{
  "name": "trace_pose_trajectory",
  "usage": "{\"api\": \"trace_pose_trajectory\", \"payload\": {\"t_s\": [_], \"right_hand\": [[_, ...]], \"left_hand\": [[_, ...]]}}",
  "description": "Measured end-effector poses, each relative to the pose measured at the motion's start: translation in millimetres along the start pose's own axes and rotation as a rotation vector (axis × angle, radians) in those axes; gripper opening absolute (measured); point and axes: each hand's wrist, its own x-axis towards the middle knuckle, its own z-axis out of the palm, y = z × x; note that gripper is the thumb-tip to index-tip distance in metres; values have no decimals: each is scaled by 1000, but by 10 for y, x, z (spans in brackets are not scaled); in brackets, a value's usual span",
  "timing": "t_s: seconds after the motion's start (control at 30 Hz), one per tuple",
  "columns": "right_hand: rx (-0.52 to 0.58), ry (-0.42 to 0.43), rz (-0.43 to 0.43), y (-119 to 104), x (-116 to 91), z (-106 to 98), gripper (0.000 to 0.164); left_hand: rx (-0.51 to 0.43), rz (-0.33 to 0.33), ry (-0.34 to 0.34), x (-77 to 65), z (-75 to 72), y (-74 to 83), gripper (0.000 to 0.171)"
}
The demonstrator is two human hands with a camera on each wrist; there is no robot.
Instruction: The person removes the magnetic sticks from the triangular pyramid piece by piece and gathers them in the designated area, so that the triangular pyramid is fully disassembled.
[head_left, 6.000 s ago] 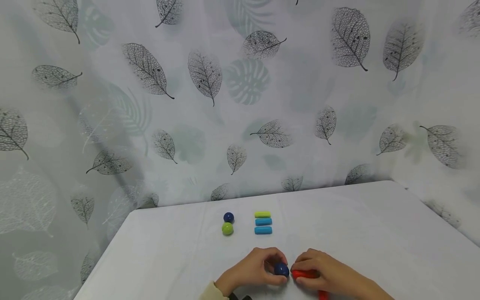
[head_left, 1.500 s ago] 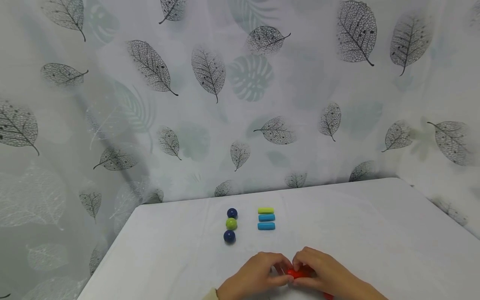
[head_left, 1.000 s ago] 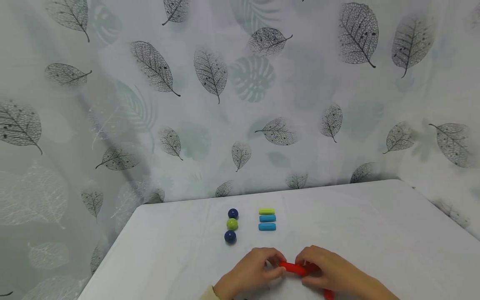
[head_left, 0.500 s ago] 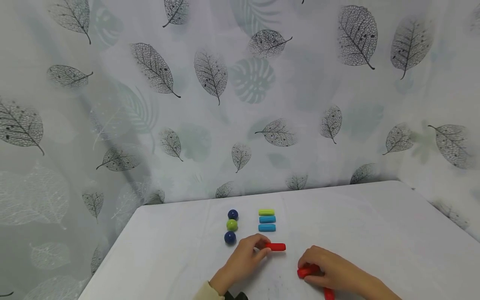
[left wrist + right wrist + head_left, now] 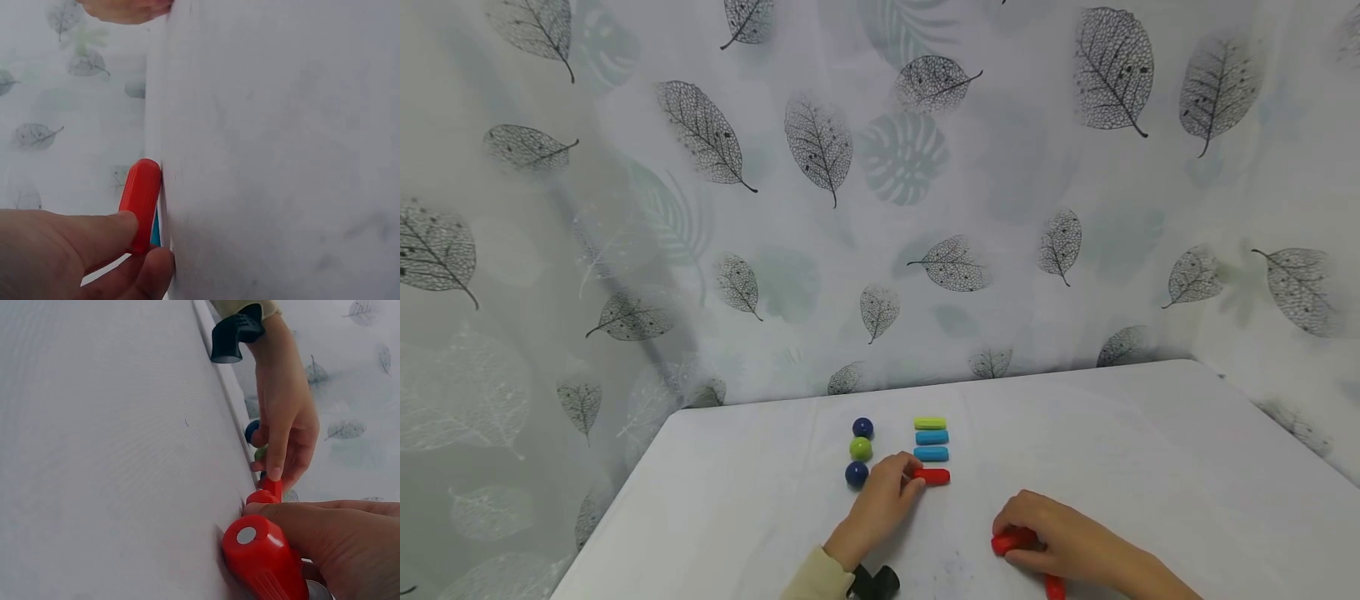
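In the head view, my left hand (image 5: 883, 493) pinches one end of a red magnetic rod (image 5: 934, 477), lying just below the lower blue rod (image 5: 931, 454). The left wrist view shows the thumb on this red rod (image 5: 140, 203). My right hand (image 5: 1054, 533) holds another red magnetic rod (image 5: 1013, 542) over the table, partly hidden by the fingers. A further red rod (image 5: 1056, 587) pokes out beneath that hand. In the right wrist view, a near red rod (image 5: 259, 559) shows a silvery disc on its end, with a shiny metallic round part (image 5: 319, 590) beside it.
A yellow-green rod (image 5: 930, 423) and a second blue rod (image 5: 932, 437) lie in the same column on the white table (image 5: 1120, 450). Left of them stand a navy ball (image 5: 862, 427), a green ball (image 5: 861, 448) and another navy ball (image 5: 857, 474). A leaf-patterned curtain (image 5: 820, 250) hangs behind.
The navy ball once in my left hand now sits below the green ball. My left hand has since drawn a red rod away from the right hand to beneath the blue rods.
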Motion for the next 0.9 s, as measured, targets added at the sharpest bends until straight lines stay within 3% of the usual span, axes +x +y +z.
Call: {"api": "trace_pose_trajectory", "payload": {"t_s": [0.3,0.5,0.67,0.9], "right_hand": [[0,-16,-14,5,2,-15,16],[-67,-1,-57,30,-10,-81,14],[-77,-21,53,-1,-47,-176,19],[-118,46,183,-32,-127,-284,30]], "left_hand": [[96,-25,-10,19,-15,44,17],[64,-45,-1,27,4,30,21],[41,-73,39,19,33,27,24],[40,-60,80,-42,41,103,17]]}}
